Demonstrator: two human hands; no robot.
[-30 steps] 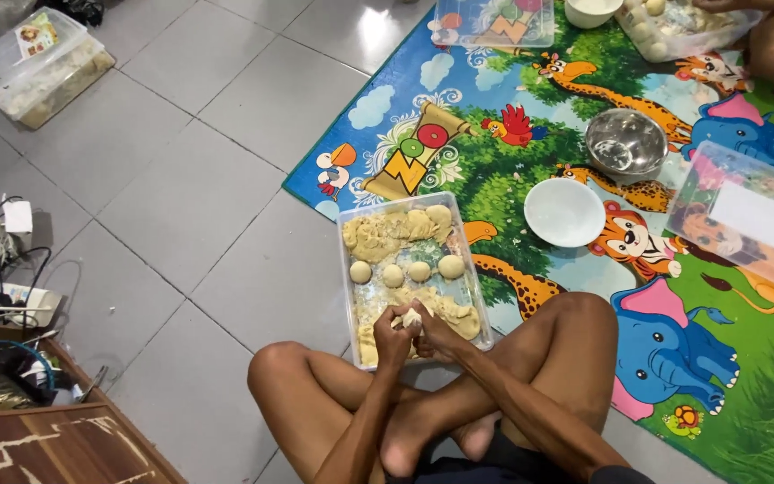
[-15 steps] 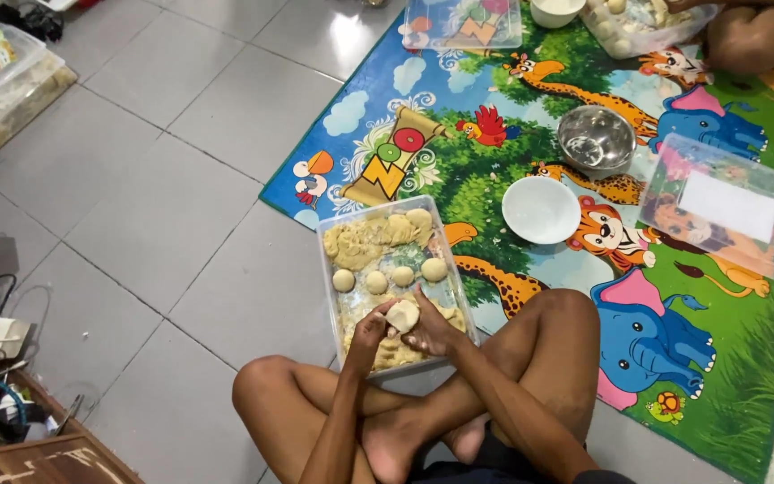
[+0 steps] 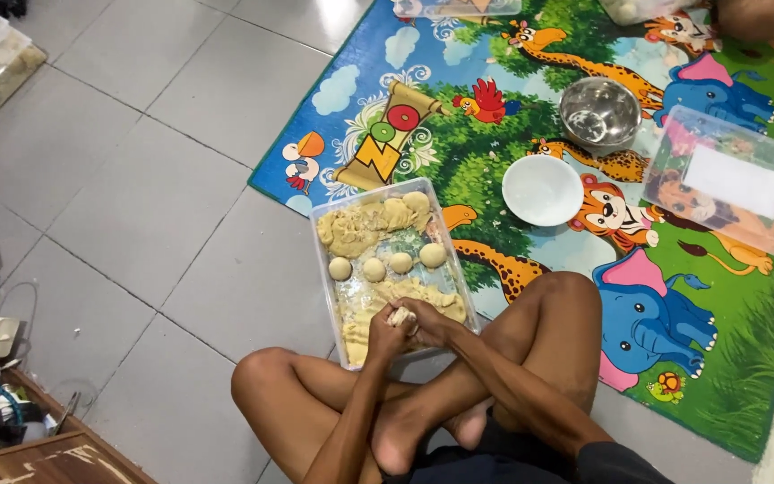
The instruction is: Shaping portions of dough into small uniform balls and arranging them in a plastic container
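I sit cross-legged on the floor with a clear plastic tray (image 3: 322, 235) in front of my knees. It holds a slab of pale dough at the far end, several round dough balls (image 3: 374, 269) in a row across the middle, and more dough near me. My left hand (image 3: 387, 336) and my right hand (image 3: 432, 323) are pressed together over the tray's near end, both closed around one small piece of dough (image 3: 402, 315) that shows between the fingers.
A colourful animal play mat (image 3: 494, 143) lies to the right with a white bowl (image 3: 542, 190), a steel bowl (image 3: 599, 111) and a clear lidded box (image 3: 732, 184). Another person's limb (image 3: 759, 13) shows top right. Cables and a wooden edge (image 3: 11, 448) lie bottom left.
My hands stay together over the near end of the tray, working the dough piece. The view has shifted down and left across the floor.
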